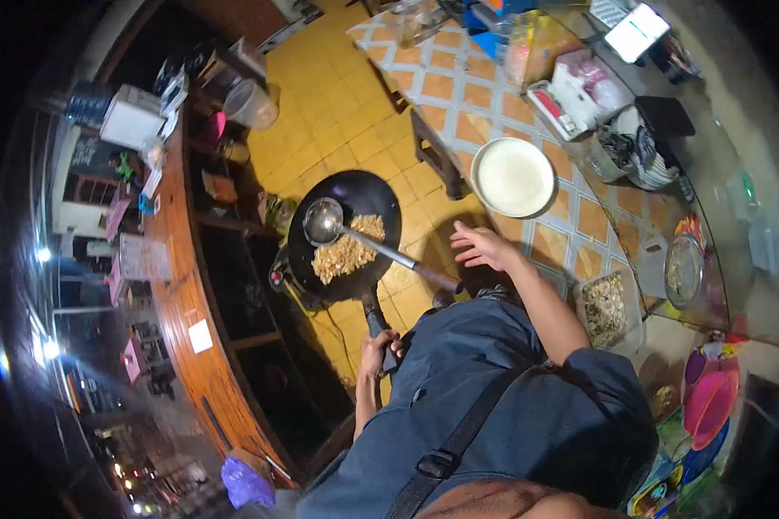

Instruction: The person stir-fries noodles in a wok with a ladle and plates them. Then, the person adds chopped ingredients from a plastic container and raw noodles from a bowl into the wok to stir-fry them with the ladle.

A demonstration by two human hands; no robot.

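Observation:
My left hand (379, 351) is wrapped round the handle of a black wok (357, 189), which is held out in front of my body. A heap of fried rice (344, 259) lies in the wok. A metal ladle (324, 222) rests in there too, its bowl beside the rice and its long handle reaching out over the rim towards me. My right hand (481, 246) is empty with its fingers apart, above the end of the ladle's handle and close to a white plate (514, 177). The plate sits on the tiled-pattern table, and no food shows on it.
On the right, the checked table (441, 85) also bears a plastic tub of chopped food (604, 309), a white box (580, 95) and a lit phone (637, 33). A wooden counter (190, 311) runs along my left. Colourful bowls (711, 402) stand at lower right.

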